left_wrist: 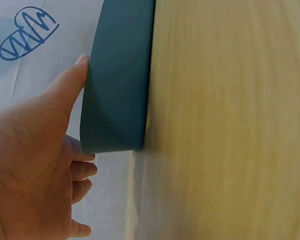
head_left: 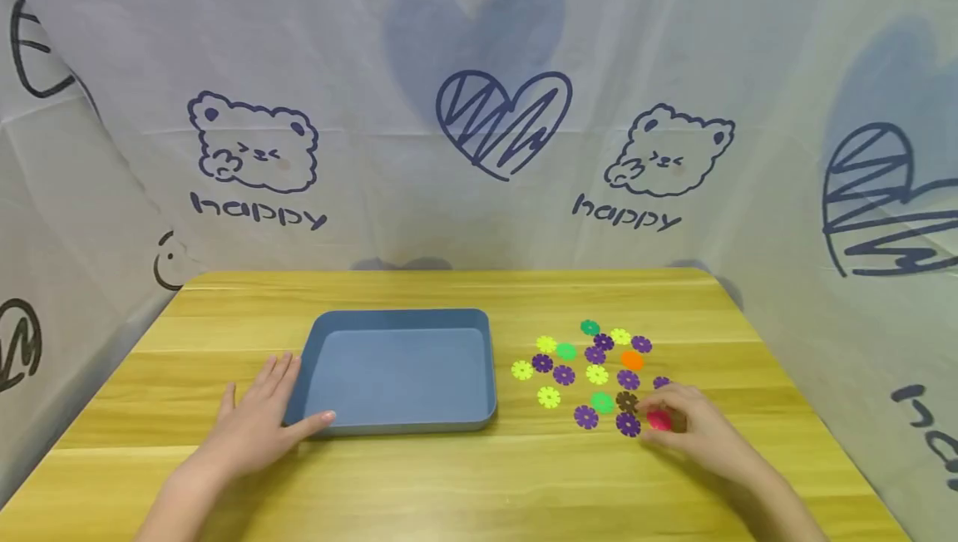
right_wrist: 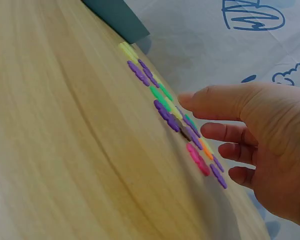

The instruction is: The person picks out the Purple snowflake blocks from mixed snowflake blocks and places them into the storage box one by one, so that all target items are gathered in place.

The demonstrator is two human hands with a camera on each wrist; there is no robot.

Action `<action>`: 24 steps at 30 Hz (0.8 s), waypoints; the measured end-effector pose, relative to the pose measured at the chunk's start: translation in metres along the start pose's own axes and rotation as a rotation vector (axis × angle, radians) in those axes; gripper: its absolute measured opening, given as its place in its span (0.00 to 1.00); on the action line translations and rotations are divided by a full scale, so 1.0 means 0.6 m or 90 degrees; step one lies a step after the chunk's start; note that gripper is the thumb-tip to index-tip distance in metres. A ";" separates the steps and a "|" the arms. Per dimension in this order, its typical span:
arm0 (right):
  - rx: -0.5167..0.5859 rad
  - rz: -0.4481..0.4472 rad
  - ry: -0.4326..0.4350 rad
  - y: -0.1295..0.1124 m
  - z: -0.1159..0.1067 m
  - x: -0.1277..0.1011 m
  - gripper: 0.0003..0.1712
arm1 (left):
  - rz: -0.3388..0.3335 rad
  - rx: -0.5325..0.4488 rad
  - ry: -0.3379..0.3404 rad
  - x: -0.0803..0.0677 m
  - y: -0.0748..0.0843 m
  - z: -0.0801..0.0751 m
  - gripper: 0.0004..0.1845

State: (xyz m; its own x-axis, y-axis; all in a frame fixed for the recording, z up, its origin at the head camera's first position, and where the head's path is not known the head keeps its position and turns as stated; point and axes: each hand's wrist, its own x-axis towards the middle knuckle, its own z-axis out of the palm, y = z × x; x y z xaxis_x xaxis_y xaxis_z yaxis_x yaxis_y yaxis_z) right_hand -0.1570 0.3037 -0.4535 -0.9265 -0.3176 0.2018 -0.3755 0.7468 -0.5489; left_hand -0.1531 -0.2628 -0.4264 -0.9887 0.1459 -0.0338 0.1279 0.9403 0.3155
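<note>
The head view looks forward and down over the whole counter. Each wrist view sits close, skimming it; both also catch the blue tray.

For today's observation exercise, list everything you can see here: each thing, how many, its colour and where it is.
tray: one, blue, nothing in it, centre of the table.
flower-shaped discs: about nineteen; mostly purple and yellow, some green, one orange, one brown, one pink; flat on the table right of the tray.
pink disc: one, at the right hand's fingertips.
table: one, light wood.
cloth backdrop: white, blue bears and hearts, around the table.
left hand: flat on the table, touching the tray's left wall.
right hand: over the discs' near right edge.
</note>
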 end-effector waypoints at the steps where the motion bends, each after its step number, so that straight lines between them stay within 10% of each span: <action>1: -0.003 0.004 -0.001 -0.001 0.002 0.001 0.18 | -0.002 0.000 -0.001 -0.001 0.000 -0.001 0.58; 24: -0.046 0.069 0.022 0.000 0.031 0.012 0.14 | -0.010 -0.015 -0.015 -0.001 0.002 -0.005 0.59</action>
State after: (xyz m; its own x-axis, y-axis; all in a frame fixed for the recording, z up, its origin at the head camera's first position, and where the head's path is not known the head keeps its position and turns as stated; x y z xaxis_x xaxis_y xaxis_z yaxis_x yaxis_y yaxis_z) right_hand -0.1634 0.2906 -0.4670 -0.9616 -0.2136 0.1724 -0.2726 0.8164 -0.5091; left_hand -0.1529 -0.2626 -0.4230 -0.9884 0.1389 -0.0608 0.1106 0.9350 0.3368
